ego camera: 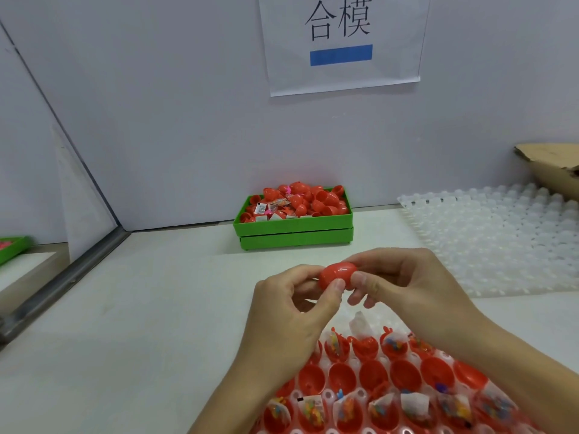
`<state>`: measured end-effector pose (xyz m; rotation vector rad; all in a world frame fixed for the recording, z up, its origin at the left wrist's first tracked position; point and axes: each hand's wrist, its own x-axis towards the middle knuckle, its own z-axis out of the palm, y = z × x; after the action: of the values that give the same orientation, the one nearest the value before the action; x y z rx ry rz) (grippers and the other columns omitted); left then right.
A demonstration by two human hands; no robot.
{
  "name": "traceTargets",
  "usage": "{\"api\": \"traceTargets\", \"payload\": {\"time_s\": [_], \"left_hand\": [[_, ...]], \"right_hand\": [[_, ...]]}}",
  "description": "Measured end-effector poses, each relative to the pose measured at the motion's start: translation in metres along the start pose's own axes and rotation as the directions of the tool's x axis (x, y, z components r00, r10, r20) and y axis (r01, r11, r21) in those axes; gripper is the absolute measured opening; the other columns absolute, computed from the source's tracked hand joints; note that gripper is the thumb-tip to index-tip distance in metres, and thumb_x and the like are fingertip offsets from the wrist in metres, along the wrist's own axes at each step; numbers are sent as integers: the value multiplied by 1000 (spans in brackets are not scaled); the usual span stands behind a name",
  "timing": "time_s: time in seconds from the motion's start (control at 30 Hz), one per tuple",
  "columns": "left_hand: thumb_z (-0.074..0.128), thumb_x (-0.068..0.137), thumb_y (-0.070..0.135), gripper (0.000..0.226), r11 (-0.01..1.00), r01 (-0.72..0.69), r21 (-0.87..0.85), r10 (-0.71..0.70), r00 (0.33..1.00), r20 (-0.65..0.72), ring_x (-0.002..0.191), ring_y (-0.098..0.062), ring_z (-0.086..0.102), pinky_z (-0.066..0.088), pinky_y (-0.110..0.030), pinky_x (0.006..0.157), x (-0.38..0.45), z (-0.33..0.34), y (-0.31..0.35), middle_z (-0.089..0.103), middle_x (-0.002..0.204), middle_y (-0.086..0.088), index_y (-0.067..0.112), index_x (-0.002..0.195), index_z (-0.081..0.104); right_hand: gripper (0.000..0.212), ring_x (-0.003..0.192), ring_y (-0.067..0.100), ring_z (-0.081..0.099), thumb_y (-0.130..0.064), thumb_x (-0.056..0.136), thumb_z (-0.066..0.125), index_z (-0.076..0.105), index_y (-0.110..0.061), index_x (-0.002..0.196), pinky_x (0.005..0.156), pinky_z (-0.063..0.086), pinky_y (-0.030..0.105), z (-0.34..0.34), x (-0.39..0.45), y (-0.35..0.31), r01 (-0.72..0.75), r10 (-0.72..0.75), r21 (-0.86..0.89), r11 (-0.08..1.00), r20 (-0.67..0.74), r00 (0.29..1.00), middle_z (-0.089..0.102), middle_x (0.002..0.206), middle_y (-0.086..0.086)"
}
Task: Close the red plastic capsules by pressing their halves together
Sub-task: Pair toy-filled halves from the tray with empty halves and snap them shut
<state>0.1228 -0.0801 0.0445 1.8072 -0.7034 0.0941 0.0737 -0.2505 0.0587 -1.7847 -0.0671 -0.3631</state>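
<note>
A red plastic capsule (pixel 336 275) lies sideways in the air above the table, its two halves together. My left hand (pixel 294 303) pinches its left end between thumb and fingers. My right hand (pixel 396 283) pinches its right end the same way. Below my hands a white moulded tray (pixel 329 394) holds several open red capsule halves (pixel 404 375), some empty, some with small wrapped toys and paper slips inside.
A green box (pixel 294 228) heaped with red capsules and toy packets stands at the back against the wall. An empty white moulded tray (pixel 495 236) lies at the right, with a cardboard box (pixel 551 166) behind it. A paper sign (pixel 343 42) hangs on the wall.
</note>
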Motion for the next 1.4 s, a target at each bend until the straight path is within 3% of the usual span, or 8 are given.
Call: {"api": "traceTargets", "payload": {"time_s": [0.13,0.43,0.57,0.63,0.83,1.1,1.23,1.4], "left_hand": [[78,84,23,47,999,-34,36,34,999,3,101,7,64,52,-9,71,0,-1,0,70,106,26,40,124,60],[82,78,19,33,995,-94,42,94,996,-3,95,5,67,51,-8,73,2,-3,3,72,94,27,42,98,70],[83,72,31,25,995,-73,-62,73,997,-6,106,4,65,53,-10,77,1,-2,2,70,110,24,33,93,70],[85,73,24,27,992,-63,-106,63,998,-4,106,1,66,53,-11,79,2,-2,1,70,111,22,32,88,64],[89,68,13,53,996,-73,50,78,993,-92,104,-1,63,53,-10,75,5,-8,-2,65,103,22,37,106,62],[92,58,16,52,990,-77,122,89,991,-99,96,1,65,52,-7,77,4,-10,3,66,95,18,35,102,71],[92,58,8,53,998,-59,23,61,995,-85,96,-3,67,54,-10,78,4,-11,4,69,97,19,37,99,72],[84,72,6,39,956,-7,-294,8,1000,3,104,-16,71,56,-20,83,5,-15,6,74,107,6,27,101,71]], "right_hand": [[25,65,15,72,-2,91,62,78,-21,86,61,56,20,-3,2,-2,-38,38,19,999,-25,999,76,74,2],[22,62,14,70,-8,95,56,78,-11,91,60,55,18,-2,1,-1,-89,87,79,993,28,996,74,71,9],[24,64,15,71,-17,94,55,78,-9,93,63,57,21,-1,1,1,-97,92,100,990,56,994,74,71,10],[28,66,18,71,-26,90,56,77,-7,94,63,57,23,-1,2,3,-103,98,118,988,50,994,74,75,11],[36,74,22,73,-40,79,57,75,-17,100,64,56,22,-7,3,5,-124,123,149,981,17,992,76,84,9],[36,77,23,74,-42,78,58,77,-19,98,63,55,22,-7,4,7,-126,123,165,978,27,992,76,86,9],[35,78,25,74,-42,78,59,79,-19,95,63,55,21,-7,4,7,-139,131,201,970,52,990,76,87,10],[32,79,24,73,-43,77,59,79,-25,96,64,54,23,-7,4,6,-146,130,229,962,86,988,76,89,11]]}}
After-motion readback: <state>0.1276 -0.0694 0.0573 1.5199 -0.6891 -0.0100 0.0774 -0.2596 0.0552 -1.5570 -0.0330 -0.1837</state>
